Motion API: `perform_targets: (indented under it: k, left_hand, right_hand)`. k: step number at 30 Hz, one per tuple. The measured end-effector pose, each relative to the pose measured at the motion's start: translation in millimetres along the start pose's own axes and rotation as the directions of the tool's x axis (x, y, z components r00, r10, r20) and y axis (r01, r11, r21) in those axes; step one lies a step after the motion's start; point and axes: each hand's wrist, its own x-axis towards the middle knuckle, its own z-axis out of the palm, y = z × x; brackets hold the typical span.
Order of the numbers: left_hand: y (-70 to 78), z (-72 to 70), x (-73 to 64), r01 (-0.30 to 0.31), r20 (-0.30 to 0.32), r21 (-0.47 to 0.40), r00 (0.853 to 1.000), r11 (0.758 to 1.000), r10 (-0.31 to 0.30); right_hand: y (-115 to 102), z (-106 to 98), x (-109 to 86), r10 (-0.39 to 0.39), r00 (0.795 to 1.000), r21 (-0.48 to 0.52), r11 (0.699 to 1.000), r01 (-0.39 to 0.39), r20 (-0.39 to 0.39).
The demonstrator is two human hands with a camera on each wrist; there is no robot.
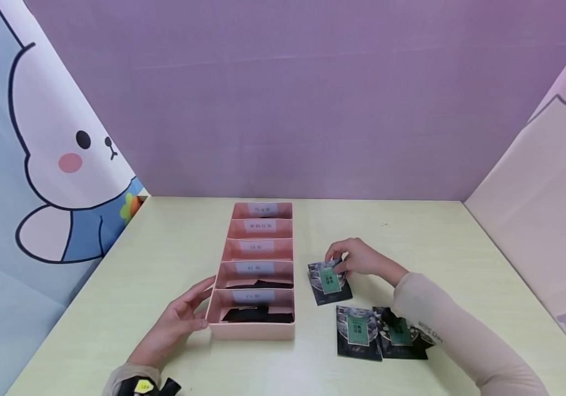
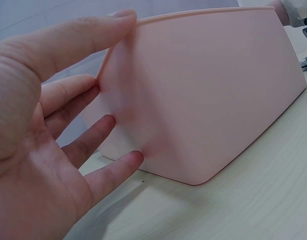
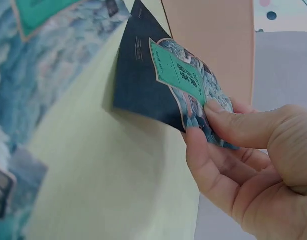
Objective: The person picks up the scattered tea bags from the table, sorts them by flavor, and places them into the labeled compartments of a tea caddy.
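My right hand [image 1: 359,257] pinches a dark tea sachet [image 3: 143,75] with a green label by its upper edge, thumb on the printed face and fingers behind. In the right wrist view the sachet is tilted, close beside the pink box. My left hand [image 1: 181,319] rests on the near left corner of the pink divided box [image 1: 253,331]. The left wrist view shows its thumb at the rim and its fairly straight fingertips [image 2: 136,157] against the side wall. Dark packets [image 1: 245,315] lie in the nearest compartment, and more dark packets [image 1: 263,284] in the one behind it.
Several more green-labelled sachets [image 1: 358,333] lie on the pale table [image 1: 396,220] under the right forearm, partly overlapping. White labels [image 1: 253,297] with writing mark the box's compartments. A purple panel [image 1: 302,110] closes off the back, with printed cloths at both sides.
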Motion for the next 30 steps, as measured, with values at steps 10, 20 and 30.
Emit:
perform_targets:
  k: [10,20,30]
  left_hand:
    - [-0.4,-0.3,-0.1,-0.012,0.002,-0.001,1.000,1.000,0.012]
    - [-0.5,0.2,-0.3,-0.028,0.009,-0.015,1.000,0.999,0.029]
    - [-4.0,-1.4,-0.4,-0.097,0.050,-0.032,0.994,0.995,0.098]
  right_hand:
    - [-1,-13,-1.0,0.026,1.000,0.114,0.993,-0.025,-0.015]
    - [-8,-21,1.9,0.052,0.995,0.088,0.995,-0.044,-0.091]
    - [-19,-32,6.9,0.038,0.986,0.097,0.995,-0.023,-0.161]
